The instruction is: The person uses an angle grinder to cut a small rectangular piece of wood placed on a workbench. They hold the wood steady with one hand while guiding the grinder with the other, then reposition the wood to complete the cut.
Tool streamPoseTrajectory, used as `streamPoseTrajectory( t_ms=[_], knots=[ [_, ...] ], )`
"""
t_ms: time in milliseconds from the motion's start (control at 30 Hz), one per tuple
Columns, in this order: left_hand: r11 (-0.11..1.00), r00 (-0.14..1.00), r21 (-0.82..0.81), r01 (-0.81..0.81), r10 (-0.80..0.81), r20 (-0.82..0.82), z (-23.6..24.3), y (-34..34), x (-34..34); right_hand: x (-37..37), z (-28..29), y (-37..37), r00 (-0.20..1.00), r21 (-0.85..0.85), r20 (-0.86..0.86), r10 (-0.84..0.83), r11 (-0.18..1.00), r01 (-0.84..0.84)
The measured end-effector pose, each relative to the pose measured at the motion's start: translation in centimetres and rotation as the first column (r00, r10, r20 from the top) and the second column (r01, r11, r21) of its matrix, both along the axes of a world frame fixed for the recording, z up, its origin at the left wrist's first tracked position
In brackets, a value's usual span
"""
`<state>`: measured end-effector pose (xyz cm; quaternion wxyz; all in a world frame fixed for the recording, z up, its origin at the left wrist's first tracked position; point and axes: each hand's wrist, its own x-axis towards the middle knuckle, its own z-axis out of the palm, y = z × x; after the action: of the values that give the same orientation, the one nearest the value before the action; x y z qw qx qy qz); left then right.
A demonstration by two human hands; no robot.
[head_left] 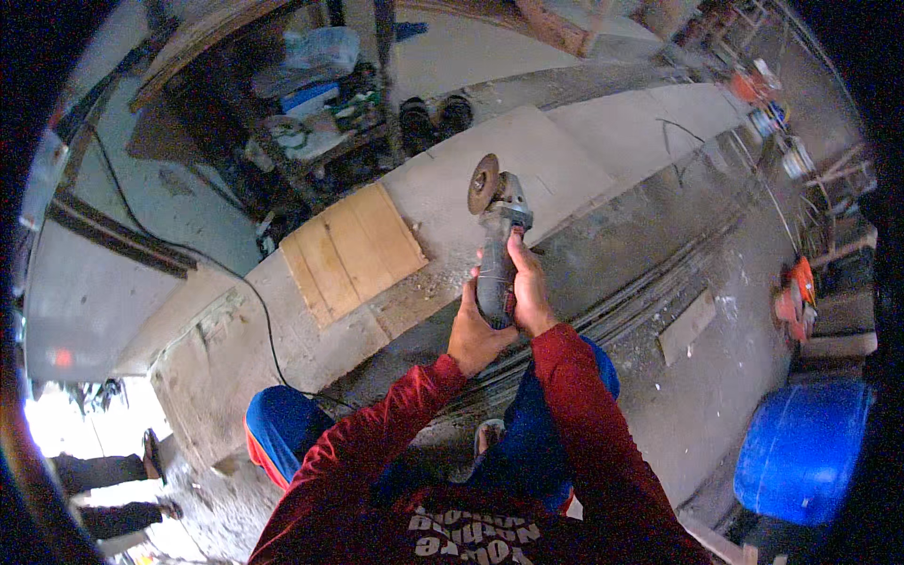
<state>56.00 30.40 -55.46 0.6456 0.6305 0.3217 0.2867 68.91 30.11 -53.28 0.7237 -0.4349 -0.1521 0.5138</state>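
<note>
An angle grinder (497, 268) is held out in front of me in both hands, its round disc (484, 184) pointing away from me and to the upper left. My left hand (474, 330) wraps the rear of the dark body from the left and below. Along the body's right side lies my right hand (530, 290), its thumb near the front of the handle by the metal gear head. Both hands are closed on the tool. To its left, a flat tan board (353, 252) lies on the concrete ledge (565, 155).
A black cable (267, 325) curves across the ledge at left. Long thin rods (640, 306) lie on the floor beside a loose wood piece (687, 327). A blue drum (803, 452) stands at right. Shoes (436, 121) sit by a cluttered shelf. Another person's legs (113, 471) show at lower left.
</note>
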Motion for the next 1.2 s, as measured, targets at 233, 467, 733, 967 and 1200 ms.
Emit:
streamPoseTrajectory(
  t_ms=[233,467,733,967,1200],
  knots=[
    [0.993,0.999,0.114,0.033,-0.030,-0.033,0.1,1.0,-0.4,-0.6,0.4,0.4,0.998,-0.059,0.015,-0.062,0.996,0.063],
    [0.994,0.994,0.065,0.093,-0.097,0.058,0.0,1.2,-0.2,-0.1,0.5,0.1,0.995,-0.077,0.022,-0.099,0.992,0.101],
    [0.973,0.979,0.113,0.203,-0.200,-0.043,0.0,2.2,1.2,1.7,-0.2,-0.1,0.977,-0.168,0.085,-0.197,0.963,0.209],
    [0.976,0.983,0.166,0.140,-0.118,-0.138,1.5,1.9,0.2,2.4,-2.6,1.3,0.911,-0.231,0.317,-0.263,0.911,0.343],
    [0.991,0.973,0.100,0.093,-0.069,-0.218,1.6,1.4,0.1,0.9,0.9,1.7,0.834,-0.388,0.538,0.123,0.914,0.115]
  ],
)
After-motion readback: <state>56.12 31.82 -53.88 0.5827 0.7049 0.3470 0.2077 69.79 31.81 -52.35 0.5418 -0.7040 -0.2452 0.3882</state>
